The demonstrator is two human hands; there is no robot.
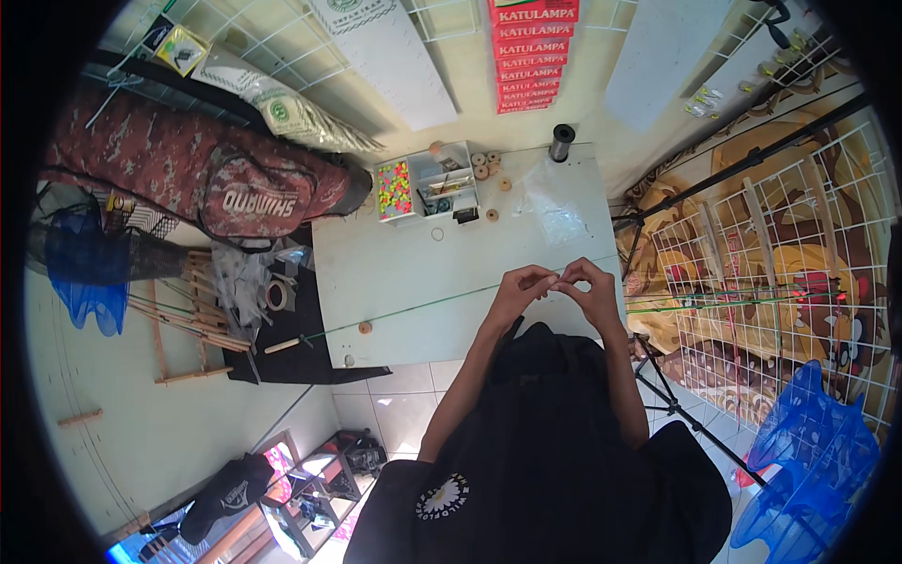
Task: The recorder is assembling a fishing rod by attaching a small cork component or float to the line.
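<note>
We face white table (451, 254); thin green rod (423, 305) slants across it, passing near our left hand (521, 289) and right hand (592, 289); both curled over table's right part, thumbs and forefingers pinched narrow, tips meeting; whether we grip something tiny there, cannot tell

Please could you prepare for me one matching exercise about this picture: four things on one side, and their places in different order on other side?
Things:
1. left hand and right hand
2. thin green rod
3. small colourful pieces
4. black cylinder

Places:
A. in the left compartment of the divided box
B. near the far right corner of the table
C. close together above the table
D. stretching across the table

Pairs: 1-C, 2-D, 3-A, 4-B
</note>
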